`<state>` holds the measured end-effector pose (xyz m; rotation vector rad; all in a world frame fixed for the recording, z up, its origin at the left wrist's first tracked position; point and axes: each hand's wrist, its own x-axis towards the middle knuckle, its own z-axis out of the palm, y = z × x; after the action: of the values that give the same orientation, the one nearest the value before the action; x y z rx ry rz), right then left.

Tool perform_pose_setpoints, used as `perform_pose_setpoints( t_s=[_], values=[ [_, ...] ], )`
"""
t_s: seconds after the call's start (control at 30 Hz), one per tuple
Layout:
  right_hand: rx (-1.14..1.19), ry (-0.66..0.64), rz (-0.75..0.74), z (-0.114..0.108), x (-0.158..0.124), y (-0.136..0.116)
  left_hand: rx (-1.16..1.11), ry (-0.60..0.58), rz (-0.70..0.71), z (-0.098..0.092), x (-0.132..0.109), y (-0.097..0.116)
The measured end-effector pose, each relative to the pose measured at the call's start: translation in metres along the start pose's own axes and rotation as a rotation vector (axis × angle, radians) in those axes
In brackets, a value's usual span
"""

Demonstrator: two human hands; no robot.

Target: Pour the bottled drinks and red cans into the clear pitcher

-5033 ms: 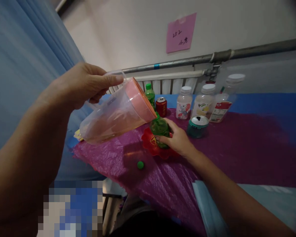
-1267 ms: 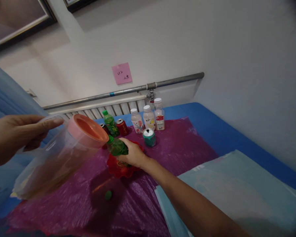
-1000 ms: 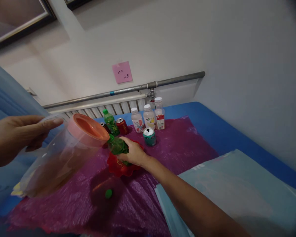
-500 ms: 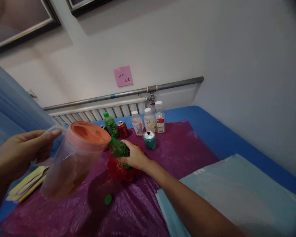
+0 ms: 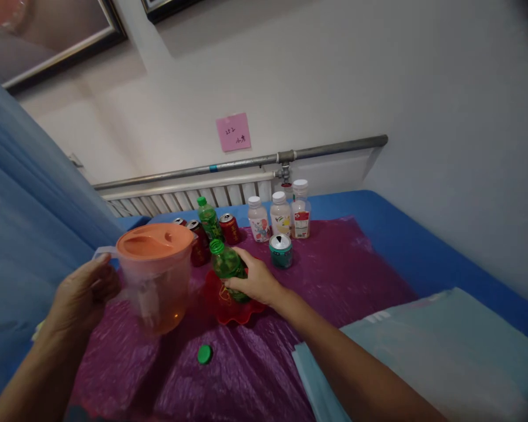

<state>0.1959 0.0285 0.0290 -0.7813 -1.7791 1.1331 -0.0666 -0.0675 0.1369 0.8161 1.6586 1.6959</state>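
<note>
My left hand is closed round the handle of a clear pitcher with an orange lid, held nearly upright above the table. A little amber liquid lies at its bottom. My right hand grips a green plastic bottle round its body, slightly tilted, over a red scalloped dish. Whether the bottle touches the dish I cannot tell. In front of the dish a loose green bottle cap lies on the purple plastic sheet.
Behind stand another green bottle, several red cans, a teal can and three clear white-capped bottles. A pale blue sheet covers the right front. A radiator and pipe run along the wall.
The pitcher has swung from a tilt toward the bottle to nearly upright. The bottle in my right hand stands straighter, its neck now apart from the pitcher. The view has shifted slightly left.
</note>
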Motion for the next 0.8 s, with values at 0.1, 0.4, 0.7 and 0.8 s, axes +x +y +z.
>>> perform_pose_setpoints(
  t_s=[0.1,0.4,0.7,0.8],
  values=[
    [0.008,-0.008,-0.002,0.000,0.000,0.002,-0.117,0.039,0.019,-0.010,0.009,-0.015],
    [0.000,-0.013,0.044,0.001,0.002,0.006,-0.347,0.052,0.093,-0.018,0.030,-0.066],
    [0.008,-0.005,0.074,-0.002,0.003,0.011,-0.442,0.051,0.038,-0.023,0.032,-0.082],
    [0.023,0.002,0.088,-0.002,0.003,0.013,-0.449,0.087,0.015,-0.027,0.031,-0.086]
  ],
)
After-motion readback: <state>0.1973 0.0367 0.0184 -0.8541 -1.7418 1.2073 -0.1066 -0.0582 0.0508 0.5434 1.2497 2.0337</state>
